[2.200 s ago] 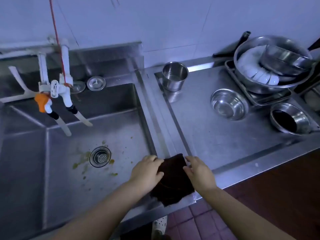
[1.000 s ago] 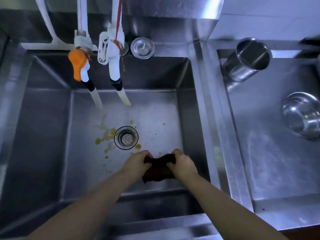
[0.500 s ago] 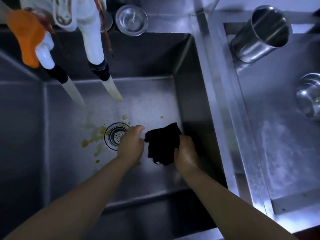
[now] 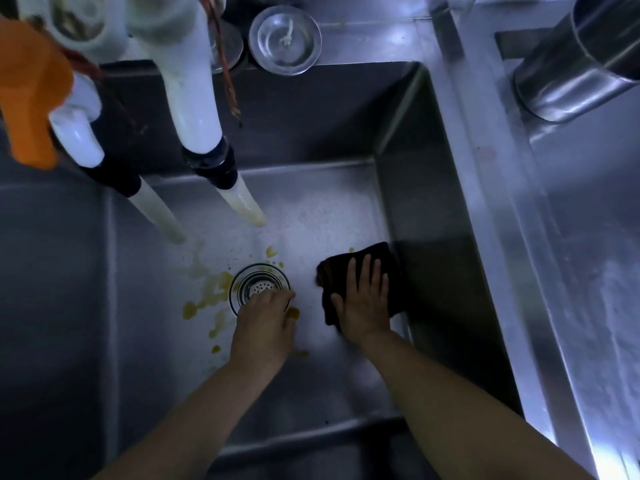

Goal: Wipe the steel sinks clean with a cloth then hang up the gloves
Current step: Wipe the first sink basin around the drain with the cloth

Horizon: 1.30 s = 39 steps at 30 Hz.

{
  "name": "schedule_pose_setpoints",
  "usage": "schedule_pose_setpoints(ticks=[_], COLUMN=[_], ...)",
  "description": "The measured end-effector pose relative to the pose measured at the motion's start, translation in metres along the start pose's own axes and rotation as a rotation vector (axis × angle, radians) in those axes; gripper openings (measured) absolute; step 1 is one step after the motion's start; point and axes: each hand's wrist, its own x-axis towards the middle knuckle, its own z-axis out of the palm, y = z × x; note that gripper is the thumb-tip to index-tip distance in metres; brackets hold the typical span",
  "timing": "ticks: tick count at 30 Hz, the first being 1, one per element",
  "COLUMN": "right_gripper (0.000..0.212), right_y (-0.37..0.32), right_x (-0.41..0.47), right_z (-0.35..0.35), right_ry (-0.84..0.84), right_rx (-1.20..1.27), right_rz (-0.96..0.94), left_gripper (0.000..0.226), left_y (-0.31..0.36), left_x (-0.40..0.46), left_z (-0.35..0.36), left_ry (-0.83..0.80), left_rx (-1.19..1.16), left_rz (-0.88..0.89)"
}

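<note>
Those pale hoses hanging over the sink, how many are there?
2. One hose hangs left, under the orange fitting; the other hose hangs right of it, above the drain.

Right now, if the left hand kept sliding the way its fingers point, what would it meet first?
The left hand points at the drain strainer; its fingertips seem already at the rim, though depth is unclear.

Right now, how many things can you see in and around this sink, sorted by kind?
Hands: 2, left hand and right hand
Cloth: 1
Drain strainer: 1
White spouts: 2, and
Sink plug: 1
Steel cup: 1
Total: 8
</note>
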Motion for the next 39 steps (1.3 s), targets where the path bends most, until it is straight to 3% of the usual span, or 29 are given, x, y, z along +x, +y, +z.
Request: schedule_pose_setpoints(ticks=[11,21,32,39], right_gripper=[0.081,0.079,0.077,0.078], right_y=[-0.011,-0.015,0.007,0.034], right_x=[0.132,0.181,0.077,-0.035], right_z=[-0.058,-0.072,-0.037,-0.002], right_ry=[0.071,0.133,0.003,-0.24], right_rx=[0.021,-0.015,-0.119,-0.104], right_rz=[0.042,-0.027,-0.121,-0.126], left_gripper=[0.048,0.049,0.053,0.057], left_y=[0.016,-0.004,-0.019,-0.018], left_x=[0.051,0.052,-0.005,-0.035], left_z=[0.007,-0.001,0.017,0.03], left_ry=[0.08,0.109,0.009,-0.052], left_rx=[0.128,0.188,0.225,0.196], left_rz=[0.011,-0.098,-0.143,-0.064])
